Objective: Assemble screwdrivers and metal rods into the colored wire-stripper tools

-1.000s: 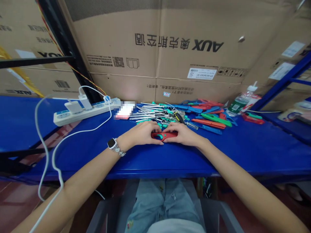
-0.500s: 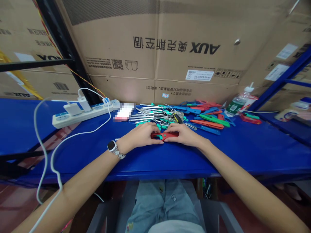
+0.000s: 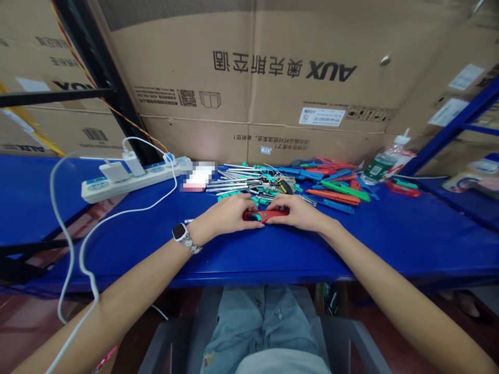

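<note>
From the power strip [image 3: 136, 182] at the left, open desk [image 3: 390, 234] is spread toward the right, its near edge seen in the lower frame. At centre, the red handle [image 3: 273, 214] is pinched by the left hand [image 3: 234, 213] and right hand [image 3: 300, 212] at opposite ends, its long axis laid roughly left to right.

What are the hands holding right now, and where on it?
A red-and-green piece: left hand on its left end, right hand on its right end.
</note>
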The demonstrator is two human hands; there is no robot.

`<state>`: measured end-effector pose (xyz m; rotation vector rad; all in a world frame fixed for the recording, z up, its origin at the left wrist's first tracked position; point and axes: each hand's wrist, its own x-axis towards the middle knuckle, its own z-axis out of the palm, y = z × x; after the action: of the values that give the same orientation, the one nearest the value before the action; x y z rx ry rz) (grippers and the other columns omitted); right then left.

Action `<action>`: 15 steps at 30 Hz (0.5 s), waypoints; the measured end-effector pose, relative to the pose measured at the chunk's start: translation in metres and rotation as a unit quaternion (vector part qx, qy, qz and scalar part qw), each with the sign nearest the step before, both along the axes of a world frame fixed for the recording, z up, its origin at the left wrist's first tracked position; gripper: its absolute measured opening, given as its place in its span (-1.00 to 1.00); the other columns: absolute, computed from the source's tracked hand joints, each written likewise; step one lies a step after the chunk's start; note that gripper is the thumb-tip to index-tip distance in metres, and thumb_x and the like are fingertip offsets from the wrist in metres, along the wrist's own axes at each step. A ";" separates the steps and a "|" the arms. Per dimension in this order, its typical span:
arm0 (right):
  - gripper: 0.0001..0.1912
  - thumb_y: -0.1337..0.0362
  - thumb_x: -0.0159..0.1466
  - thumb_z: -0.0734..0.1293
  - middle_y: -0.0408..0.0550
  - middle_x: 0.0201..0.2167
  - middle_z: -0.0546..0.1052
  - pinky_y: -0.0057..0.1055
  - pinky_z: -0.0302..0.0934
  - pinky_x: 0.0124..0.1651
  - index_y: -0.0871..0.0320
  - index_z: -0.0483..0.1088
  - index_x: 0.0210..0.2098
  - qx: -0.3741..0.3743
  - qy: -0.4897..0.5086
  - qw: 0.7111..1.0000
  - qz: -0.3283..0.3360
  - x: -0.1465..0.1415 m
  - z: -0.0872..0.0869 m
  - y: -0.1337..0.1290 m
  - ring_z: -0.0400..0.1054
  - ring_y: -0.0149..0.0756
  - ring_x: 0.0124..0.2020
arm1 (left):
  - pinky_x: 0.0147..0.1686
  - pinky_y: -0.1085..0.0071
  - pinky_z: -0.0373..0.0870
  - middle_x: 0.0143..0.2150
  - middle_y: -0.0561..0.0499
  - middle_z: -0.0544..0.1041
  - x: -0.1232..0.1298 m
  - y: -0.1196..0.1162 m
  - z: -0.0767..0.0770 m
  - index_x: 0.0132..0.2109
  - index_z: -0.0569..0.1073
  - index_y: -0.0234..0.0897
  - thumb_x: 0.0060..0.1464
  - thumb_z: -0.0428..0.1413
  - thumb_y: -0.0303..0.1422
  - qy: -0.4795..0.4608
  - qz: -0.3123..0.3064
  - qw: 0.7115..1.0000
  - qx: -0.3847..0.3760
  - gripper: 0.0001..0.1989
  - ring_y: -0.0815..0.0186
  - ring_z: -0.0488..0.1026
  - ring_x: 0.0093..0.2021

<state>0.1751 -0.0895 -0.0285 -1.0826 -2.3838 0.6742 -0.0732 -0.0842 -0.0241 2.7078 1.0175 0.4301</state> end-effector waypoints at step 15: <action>-0.78 0.22 0.23 0.51 -0.04 -0.22 0.56 -0.29 0.27 -0.15 0.12 0.60 -0.13 -0.004 0.009 1.000 -0.007 0.003 -0.002 0.000 0.45 -0.24 -0.22 | -0.37 0.35 0.29 -0.24 -0.04 0.49 0.004 0.000 -0.002 -0.18 0.56 -0.26 0.15 0.23 -0.03 -0.020 0.002 1.000 -0.003 -0.64 0.26 0.44 -0.33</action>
<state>0.1784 -0.0890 -0.0307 -1.0906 -2.3592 0.6874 -0.0693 -0.0843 -0.0263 2.6807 1.0130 0.4806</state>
